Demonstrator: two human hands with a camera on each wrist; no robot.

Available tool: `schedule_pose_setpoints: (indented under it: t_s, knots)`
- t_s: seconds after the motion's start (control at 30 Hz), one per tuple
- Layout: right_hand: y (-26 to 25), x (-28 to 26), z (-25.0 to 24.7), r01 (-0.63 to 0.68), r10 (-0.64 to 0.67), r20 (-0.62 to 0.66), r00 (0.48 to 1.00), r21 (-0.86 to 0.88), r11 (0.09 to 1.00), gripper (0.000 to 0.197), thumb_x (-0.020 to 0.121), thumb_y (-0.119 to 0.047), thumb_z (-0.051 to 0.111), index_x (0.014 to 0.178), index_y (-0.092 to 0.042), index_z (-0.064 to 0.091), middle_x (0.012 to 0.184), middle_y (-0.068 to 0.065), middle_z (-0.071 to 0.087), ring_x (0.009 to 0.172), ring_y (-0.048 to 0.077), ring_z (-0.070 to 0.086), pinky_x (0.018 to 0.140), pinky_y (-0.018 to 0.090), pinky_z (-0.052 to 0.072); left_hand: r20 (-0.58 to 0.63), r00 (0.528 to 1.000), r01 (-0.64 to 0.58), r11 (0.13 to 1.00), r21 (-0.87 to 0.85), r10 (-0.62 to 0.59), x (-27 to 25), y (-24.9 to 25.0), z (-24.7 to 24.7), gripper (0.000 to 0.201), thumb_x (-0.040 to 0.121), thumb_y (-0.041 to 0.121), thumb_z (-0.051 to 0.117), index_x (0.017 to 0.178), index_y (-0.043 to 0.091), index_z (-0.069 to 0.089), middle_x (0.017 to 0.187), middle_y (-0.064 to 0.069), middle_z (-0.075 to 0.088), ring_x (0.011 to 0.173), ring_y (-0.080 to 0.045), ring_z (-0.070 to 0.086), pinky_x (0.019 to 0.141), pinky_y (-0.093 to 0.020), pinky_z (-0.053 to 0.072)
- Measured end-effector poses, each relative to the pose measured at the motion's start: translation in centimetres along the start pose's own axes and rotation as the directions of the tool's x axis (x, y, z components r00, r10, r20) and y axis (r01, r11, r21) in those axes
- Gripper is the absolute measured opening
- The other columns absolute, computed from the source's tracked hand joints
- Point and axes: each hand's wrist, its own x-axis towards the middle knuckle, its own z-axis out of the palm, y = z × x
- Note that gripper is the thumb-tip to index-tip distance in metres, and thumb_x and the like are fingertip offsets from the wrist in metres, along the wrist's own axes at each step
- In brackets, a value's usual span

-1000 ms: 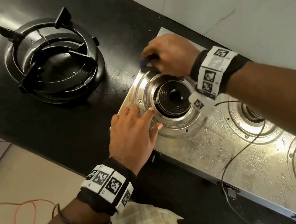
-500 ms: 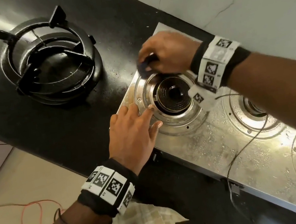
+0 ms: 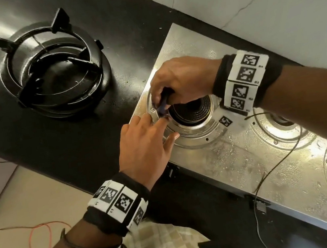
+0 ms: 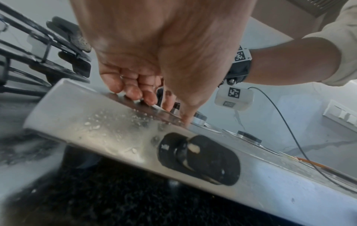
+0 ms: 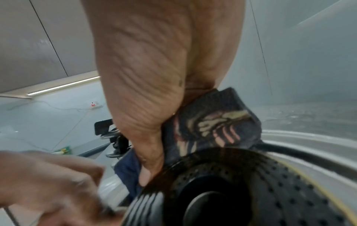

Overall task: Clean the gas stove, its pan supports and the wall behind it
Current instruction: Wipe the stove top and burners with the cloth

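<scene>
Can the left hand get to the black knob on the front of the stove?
Probably yes. The left hand rests on the stove top edge, holding nothing, and the knob sits just below it on the front panel with nothing covering it.

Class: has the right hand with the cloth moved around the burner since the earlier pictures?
Yes. The right hand has carried the cloth from the far side of the burner round to its left rim, nearer the left hand.
</scene>
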Motion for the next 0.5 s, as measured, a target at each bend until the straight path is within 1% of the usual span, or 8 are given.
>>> schedule_pose_setpoints:
  t_s: [0.07, 0.1, 0.17, 0.23, 0.33, 0.4, 0.43, 0.5]
  knots:
    - [1.3, 0.2, -0.9, -0.085, 0.086, -0.038, 0.996, 0.026, 0.996, 0.024, 0.090, -0.028, 0.077, 0.113, -0.033, 0.076, 0.106, -0.012, 0.073, 0.101, 0.013, 0.067, 0.089, 0.038, 0.056, 0.002, 1.000, -0.001, 1.000, -0.014, 0.001, 0.1, -0.1, -0.1, 0.042, 0.095, 0.062, 0.059, 0.125, 0.032, 0.065, 0.097, 0.006, 0.061, 0.094, -0.015, 0.054, 0.082, -0.036, 0.045]
    - [2.2, 0.1, -1.5, -0.128, 0.130, -0.047, 0.990, 0.032, 0.991, 0.021, 0.090, -0.030, 0.077, 0.111, -0.030, 0.077, 0.102, -0.010, 0.073, 0.098, 0.015, 0.067, 0.088, 0.039, 0.056, 0.001, 1.000, 0.002, 1.000, -0.023, -0.002, 0.1, -0.1, -0.1, 0.043, 0.095, 0.061, 0.060, 0.126, 0.032, 0.065, 0.098, 0.006, 0.062, 0.095, -0.015, 0.055, 0.082, -0.036, 0.046]
    - [3.9, -0.3, -2.5, -0.205, 0.206, -0.023, 0.978, 0.038, 0.978, 0.017, 0.089, -0.035, 0.079, 0.104, -0.028, 0.079, 0.095, -0.009, 0.072, 0.093, 0.015, 0.067, 0.083, 0.038, 0.056, -0.004, 1.000, 0.000, 0.999, -0.036, 0.000, 0.2, -0.2, -0.1, 0.044, 0.095, 0.060, 0.062, 0.127, 0.031, 0.065, 0.099, 0.006, 0.063, 0.095, -0.014, 0.055, 0.083, -0.035, 0.045]
    - [5.0, -1.2, -2.6, -0.254, 0.256, -0.024, 0.966, 0.073, 0.965, 0.014, 0.088, -0.037, 0.080, 0.099, -0.028, 0.079, 0.092, -0.010, 0.071, 0.089, 0.014, 0.067, 0.080, 0.036, 0.054, -0.009, 1.000, -0.009, 0.999, -0.047, 0.009, 0.2, -0.3, 0.0, 0.045, 0.094, 0.060, 0.063, 0.129, 0.030, 0.066, 0.100, 0.006, 0.064, 0.095, -0.014, 0.056, 0.084, -0.035, 0.046]
    - [5.6, -3.0, -1.3, -0.315, 0.333, -0.103, 0.937, 0.157, 0.936, 0.013, 0.090, -0.035, 0.079, 0.097, -0.024, 0.077, 0.091, -0.010, 0.068, 0.087, 0.008, 0.063, 0.080, 0.033, 0.053, -0.013, 1.000, -0.014, 0.998, -0.061, 0.013, 0.3, -0.4, 0.0, 0.048, 0.094, 0.060, 0.064, 0.130, 0.029, 0.066, 0.102, 0.004, 0.067, 0.098, -0.016, 0.059, 0.087, -0.038, 0.048]
    - [5.7, -4.6, 0.1, -0.347, 0.392, -0.185, 0.901, 0.232, 0.909, 0.015, 0.091, -0.036, 0.078, 0.098, -0.023, 0.077, 0.090, -0.011, 0.068, 0.086, 0.004, 0.061, 0.080, 0.031, 0.051, -0.008, 1.000, -0.016, 0.998, -0.067, 0.015, 0.3, -0.5, 0.0, 0.049, 0.094, 0.060, 0.064, 0.131, 0.028, 0.067, 0.104, 0.003, 0.068, 0.101, -0.017, 0.060, 0.088, -0.040, 0.049]
    - [5.6, -5.6, 1.0, -0.362, 0.426, -0.230, 0.875, 0.272, 0.891, 0.015, 0.092, -0.036, 0.077, 0.098, -0.022, 0.077, 0.090, -0.009, 0.068, 0.085, 0.003, 0.060, 0.080, 0.030, 0.050, -0.007, 1.000, -0.018, 0.997, -0.071, 0.018, 0.3, -0.5, 0.0, 0.049, 0.094, 0.060, 0.064, 0.131, 0.028, 0.067, 0.105, 0.002, 0.068, 0.102, -0.018, 0.060, 0.088, -0.040, 0.049]
    - [5.1, -7.6, 3.2, -0.403, 0.510, -0.322, 0.798, 0.345, 0.848, 0.013, 0.093, -0.034, 0.076, 0.098, -0.022, 0.076, 0.089, -0.007, 0.068, 0.083, 0.003, 0.059, 0.079, 0.029, 0.050, -0.005, 1.000, -0.026, 0.997, -0.068, 0.025, 0.3, -0.7, 0.0, 0.049, 0.094, 0.060, 0.063, 0.131, 0.028, 0.067, 0.106, 0.002, 0.068, 0.103, -0.018, 0.061, 0.088, -0.039, 0.049]
